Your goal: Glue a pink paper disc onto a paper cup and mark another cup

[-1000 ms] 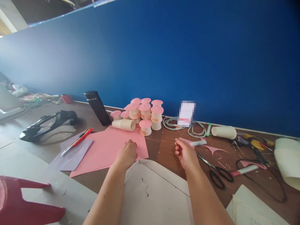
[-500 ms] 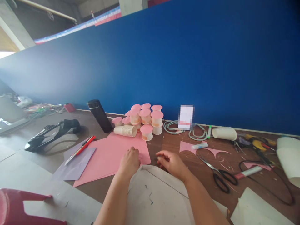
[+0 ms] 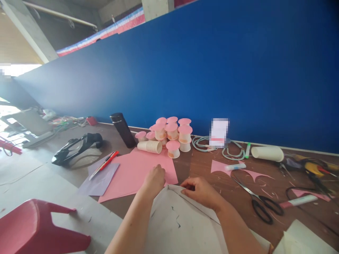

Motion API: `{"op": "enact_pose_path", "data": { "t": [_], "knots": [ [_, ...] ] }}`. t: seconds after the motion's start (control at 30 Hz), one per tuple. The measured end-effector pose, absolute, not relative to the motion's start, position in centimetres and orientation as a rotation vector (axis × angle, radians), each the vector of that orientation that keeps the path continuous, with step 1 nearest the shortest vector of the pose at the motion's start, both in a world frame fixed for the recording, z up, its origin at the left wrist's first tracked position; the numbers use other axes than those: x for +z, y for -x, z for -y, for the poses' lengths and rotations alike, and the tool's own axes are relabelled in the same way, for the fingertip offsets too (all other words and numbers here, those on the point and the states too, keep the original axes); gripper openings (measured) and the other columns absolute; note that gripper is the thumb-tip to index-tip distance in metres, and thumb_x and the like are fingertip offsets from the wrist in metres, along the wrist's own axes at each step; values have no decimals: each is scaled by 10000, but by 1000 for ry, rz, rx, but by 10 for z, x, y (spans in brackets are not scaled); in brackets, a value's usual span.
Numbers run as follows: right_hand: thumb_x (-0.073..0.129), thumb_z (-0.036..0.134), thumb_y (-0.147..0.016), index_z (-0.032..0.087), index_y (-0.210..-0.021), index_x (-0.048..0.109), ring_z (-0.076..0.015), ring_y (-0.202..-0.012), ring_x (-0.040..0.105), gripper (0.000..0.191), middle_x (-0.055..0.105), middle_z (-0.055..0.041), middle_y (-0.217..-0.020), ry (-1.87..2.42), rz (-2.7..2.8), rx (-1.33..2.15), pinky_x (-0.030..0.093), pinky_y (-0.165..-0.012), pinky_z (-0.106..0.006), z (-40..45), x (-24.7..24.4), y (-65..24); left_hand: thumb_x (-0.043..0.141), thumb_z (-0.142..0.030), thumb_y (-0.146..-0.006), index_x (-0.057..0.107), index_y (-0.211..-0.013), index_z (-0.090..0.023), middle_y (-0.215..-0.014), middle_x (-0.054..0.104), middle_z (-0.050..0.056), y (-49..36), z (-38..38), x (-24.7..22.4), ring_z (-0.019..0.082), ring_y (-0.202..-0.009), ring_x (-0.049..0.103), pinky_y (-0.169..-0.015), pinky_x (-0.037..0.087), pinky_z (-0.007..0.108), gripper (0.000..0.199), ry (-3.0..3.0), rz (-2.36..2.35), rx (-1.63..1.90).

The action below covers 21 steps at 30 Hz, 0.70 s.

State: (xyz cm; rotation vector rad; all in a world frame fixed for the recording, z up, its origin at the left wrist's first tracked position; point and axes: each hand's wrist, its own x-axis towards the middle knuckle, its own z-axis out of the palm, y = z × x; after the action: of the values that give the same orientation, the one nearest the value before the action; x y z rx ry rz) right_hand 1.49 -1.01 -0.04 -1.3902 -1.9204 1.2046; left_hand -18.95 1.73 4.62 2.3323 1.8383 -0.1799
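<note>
A white sheet (image 3: 185, 224) with a dark drawn line and small pen marks spreads in front of me between my forearms. My left hand (image 3: 155, 179) is closed at its far left edge, over the corner of a large pink paper (image 3: 129, 176); the fingertips are turned away and what they hold is hidden. Across from it, my right hand (image 3: 201, 190) has its fingers curled with the thumb close to them, touching the sheet's far right edge. What sits between those fingers cannot be made out. Past my hands stand stacked paper cups topped with pink discs (image 3: 173, 145).
Nested paper cups (image 3: 149, 146) lie on the pink paper. A red cutter knife (image 3: 104, 165) rests on purple paper (image 3: 103, 183); a black flask (image 3: 122, 130) stands behind. Rightward are scissors (image 3: 261, 203), a glue stick (image 3: 235, 167), pink scraps and cables (image 3: 234, 151). A red stool (image 3: 34, 225) is lower left.
The view has turned slightly left, so things sit further right. My right hand has come in onto the sheet's edge, its fingers more curled. My left hand stays at the left edge.
</note>
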Motion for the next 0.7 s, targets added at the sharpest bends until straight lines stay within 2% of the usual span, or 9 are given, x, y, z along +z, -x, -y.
{"op": "enact_pose_path", "data": {
  "t": [0.27,0.57,0.7],
  "knots": [
    [590,343,-760,264,-871,741,-143,-718,602,203,699,19,-783,1336,1976,1237,409,-633,-240,11,-4,-11,440,-111,-826,649,-938,-96,-977,629,163,185,-19,50,241,-871,632,-753,463,318,237,-2447,-1792,-253],
    [594,378,-764,241,-885,735,-150,-731,615,231,709,4,-807,1299,1992,1259,411,-643,-244,15,-6,-3,432,-73,-804,632,-999,-83,-987,643,178,182,-29,40,256,-934,639,-801,468,333,279,-2441,-1848,-264],
    [585,376,-767,232,-887,727,-150,-748,618,236,710,-2,-825,1312,1999,1253,415,-655,-244,15,-7,-2,409,-163,-854,640,-975,-119,-981,659,166,186,-31,38,269,-918,646,-764,476,347,265,-2390,-1911,-212]
  ]
}}
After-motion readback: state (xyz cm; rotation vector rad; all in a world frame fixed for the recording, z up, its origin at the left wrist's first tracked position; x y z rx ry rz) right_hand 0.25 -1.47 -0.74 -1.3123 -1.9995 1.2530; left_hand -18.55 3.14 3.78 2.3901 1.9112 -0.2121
